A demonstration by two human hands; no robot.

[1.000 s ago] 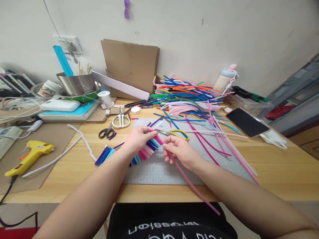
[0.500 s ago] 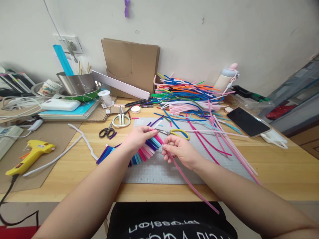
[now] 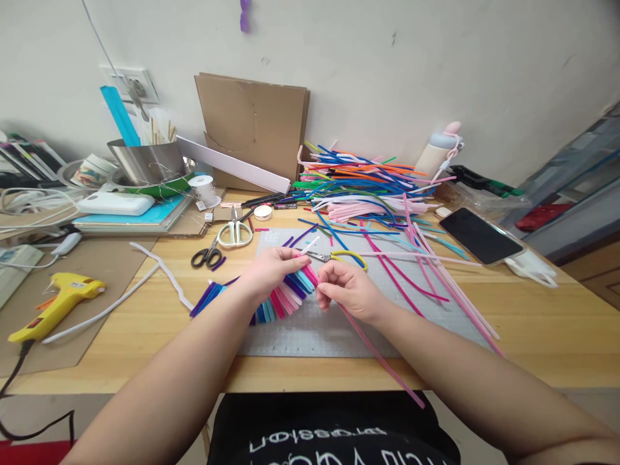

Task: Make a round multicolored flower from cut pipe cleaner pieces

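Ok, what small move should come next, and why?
Probably bend the long pink stem back toward the left hand: that hand holds the multicoloured strips, the right hand is at their pink edge, and the stem trails from it past the near edge of the table.

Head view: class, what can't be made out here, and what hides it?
Head view: middle of the row of coloured stems, behind the left hand and forearm.
Head view: upper part of the pink stem, hidden by the right hand.
Head view: lower lettering on the black garment, cut off by the bottom edge.
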